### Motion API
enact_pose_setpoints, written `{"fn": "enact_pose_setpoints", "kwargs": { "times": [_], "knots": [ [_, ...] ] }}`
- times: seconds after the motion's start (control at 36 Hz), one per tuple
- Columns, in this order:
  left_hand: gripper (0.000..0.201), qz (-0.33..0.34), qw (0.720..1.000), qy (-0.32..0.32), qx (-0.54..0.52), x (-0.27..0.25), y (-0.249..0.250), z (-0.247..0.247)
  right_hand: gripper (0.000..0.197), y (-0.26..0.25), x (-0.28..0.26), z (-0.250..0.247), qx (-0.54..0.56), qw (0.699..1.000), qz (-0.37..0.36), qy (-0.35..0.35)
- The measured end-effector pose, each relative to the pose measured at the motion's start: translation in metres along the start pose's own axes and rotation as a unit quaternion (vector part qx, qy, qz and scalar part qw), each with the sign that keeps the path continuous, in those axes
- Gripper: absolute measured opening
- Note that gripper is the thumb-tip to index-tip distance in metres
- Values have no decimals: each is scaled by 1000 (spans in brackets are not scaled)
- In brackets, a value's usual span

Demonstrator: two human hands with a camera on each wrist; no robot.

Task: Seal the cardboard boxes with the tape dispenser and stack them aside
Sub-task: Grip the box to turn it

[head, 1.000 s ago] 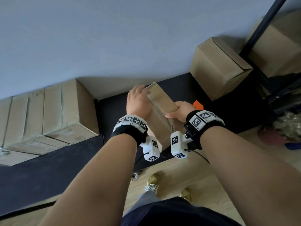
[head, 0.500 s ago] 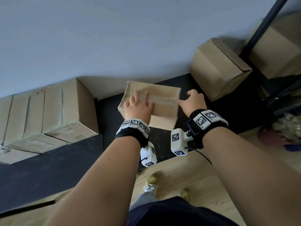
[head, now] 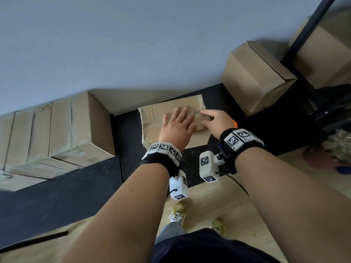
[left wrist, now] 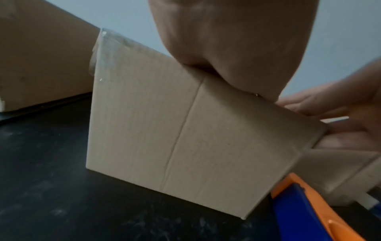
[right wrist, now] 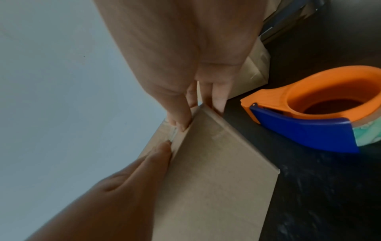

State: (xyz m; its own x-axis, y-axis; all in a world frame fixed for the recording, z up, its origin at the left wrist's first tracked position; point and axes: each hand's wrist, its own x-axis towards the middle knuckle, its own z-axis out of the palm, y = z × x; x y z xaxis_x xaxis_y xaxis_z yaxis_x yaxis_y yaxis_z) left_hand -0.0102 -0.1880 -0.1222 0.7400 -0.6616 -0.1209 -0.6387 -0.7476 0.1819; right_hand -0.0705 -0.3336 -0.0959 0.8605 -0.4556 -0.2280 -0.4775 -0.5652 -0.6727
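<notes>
nearest to us, at six o'clock in the head view, our shoes (head: pixel 178 212) are standing on the wooden floor (head: pixel 224 202). further out, the black table (head: pixel 57 188) is carrying the small box (head: pixel 152 122) at twelve o'clock from our wrists. our left hand (head: pixel 175 128) is lying flat on the top of it, fingers straight and spread, gripping nothing. our right hand (head: pixel 216 122) is resting at the box's three o'clock corner, fingers relaxed and pressing along the top and side edges, also not clenched. just beyond that hand, at three o'clock of the box, the orange and blue tape dispenser (right wrist: pixel 313 114) is sitting on the table, apart from our fingers. at nine o'clock, the sealed boxes (head: pixel 57 130) are lying in a row against the wall (head: pixel 133 44). at two o'clock, another box (head: pixel 256 76) is standing tilted beside a black pole (head: pixel 307 31).
</notes>
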Motion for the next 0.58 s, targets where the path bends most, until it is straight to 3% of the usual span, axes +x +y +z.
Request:
{"fn": "enact_pose_setpoints", "kwargs": {
  "times": [0.06, 0.14, 0.19, 0.28, 0.39, 0.5, 0.58],
  "knots": [
    [51, -14, 1000, -3, 4, 2, 4, -1, 41, 2, 1, -1, 19, 1000, -9, 2],
    [47, -30, 998, 48, 15, 6, 19, -5, 37, 6, 0, -1, 92, 995, -4, 26],
    [43, -30, 996, 78, 14, 11, 29, -8, 38, 11, -2, -2, 126, 989, 27, 68],
    [44, 10, 998, 67, -1, 20, 35, -5, 39, 23, -4, -6, 139, 979, 88, 118],
    [51, 19, 999, 25, -21, 28, 36, 1, 34, 43, -3, -13, 69, 981, 152, 103],
    [53, -9, 999, 26, -16, 30, 43, 6, 26, 59, -4, -10, -15, 977, 201, 66],
    [53, -15, 999, 39, -6, 29, 47, 13, 30, 72, -6, -1, -11, 967, 247, 65]
  ]
}}
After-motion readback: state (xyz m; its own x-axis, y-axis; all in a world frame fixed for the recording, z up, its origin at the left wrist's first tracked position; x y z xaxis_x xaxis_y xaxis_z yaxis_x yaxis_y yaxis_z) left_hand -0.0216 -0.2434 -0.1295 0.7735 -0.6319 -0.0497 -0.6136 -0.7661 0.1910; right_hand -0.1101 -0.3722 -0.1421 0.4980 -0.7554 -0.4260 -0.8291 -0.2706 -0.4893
